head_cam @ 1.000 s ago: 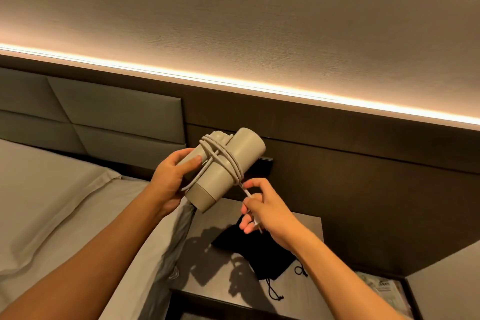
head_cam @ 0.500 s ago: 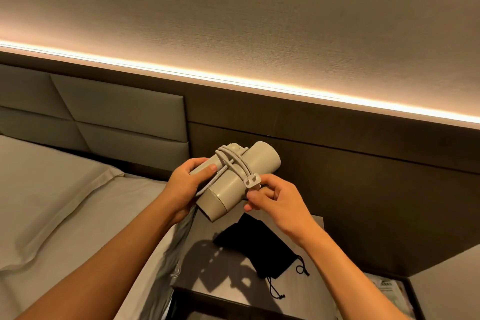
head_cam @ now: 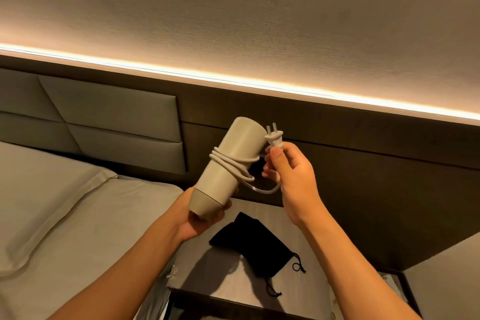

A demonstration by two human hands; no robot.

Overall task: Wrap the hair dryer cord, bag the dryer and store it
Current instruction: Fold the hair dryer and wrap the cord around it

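The hair dryer [head_cam: 232, 163] is held in the air above the near edge of the nightstand [head_cam: 233, 286], tilted with its upper end leaning to the right. Its lower end is cupped from below by the left hand [head_cam: 201, 221], whose fingers are closed around the base. The cord [head_cam: 228, 163] is seen wound several times around the middle of the barrel, and a short free length curves away from the coils to the right. The plug [head_cam: 274, 138] is pinched between thumb and fingertips of the right hand [head_cam: 291, 176], prongs pointing up, just beside the dryer's upper rim. A black drawstring bag [head_cam: 255, 247] is laid flat on the nightstand below both hands, well apart from them, its drawstrings trailing toward the right and the front edge. The bed [head_cam: 78, 215] is set against the nightstand's left edge, with a pillow [head_cam: 33, 189] at the far left and a padded headboard [head_cam: 104, 122] behind it. A dark wood wall panel [head_cam: 363, 163] is found behind the hands, topped by a lit strip [head_cam: 233, 80]. Open space is left around both hands, and bare nightstand surface is left around the bag.
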